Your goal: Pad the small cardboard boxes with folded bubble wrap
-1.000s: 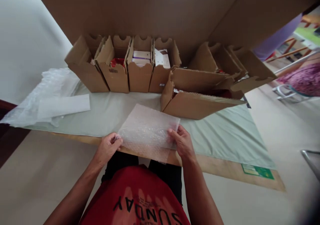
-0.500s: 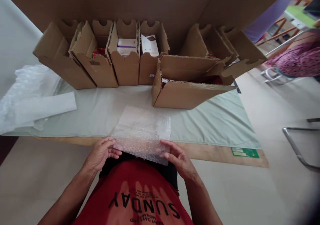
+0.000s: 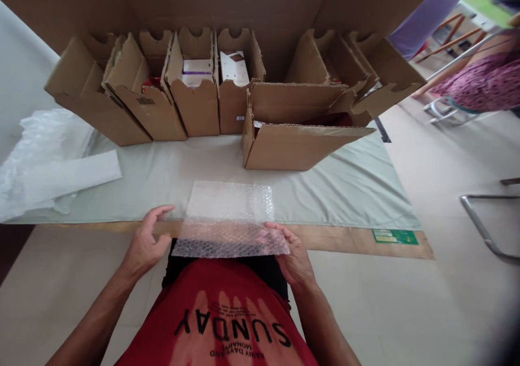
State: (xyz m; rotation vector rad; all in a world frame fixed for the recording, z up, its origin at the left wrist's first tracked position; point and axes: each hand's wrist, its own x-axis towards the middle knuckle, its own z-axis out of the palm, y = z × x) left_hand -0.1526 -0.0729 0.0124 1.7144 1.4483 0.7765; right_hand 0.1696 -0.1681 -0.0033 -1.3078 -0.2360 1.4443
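Observation:
A clear bubble wrap sheet lies partly on the cloth-covered table, its near end reaching past the front edge towards my body. My right hand has hold of its near right corner, with some fingers behind the plastic. To the left of the sheet, my left hand is off it, thumb and fingers apart, with nothing in the grasp.
Several upright cardboard file boxes stand along the back. One long cardboard box sits sideways in front. A bubble wrap pile lies at the left. A seated person's patterned clothing shows at the right.
My left hand has let go of the bubble wrap and moved left, opening. The sheet now lies flatter and squarer, its near end held by my right hand.

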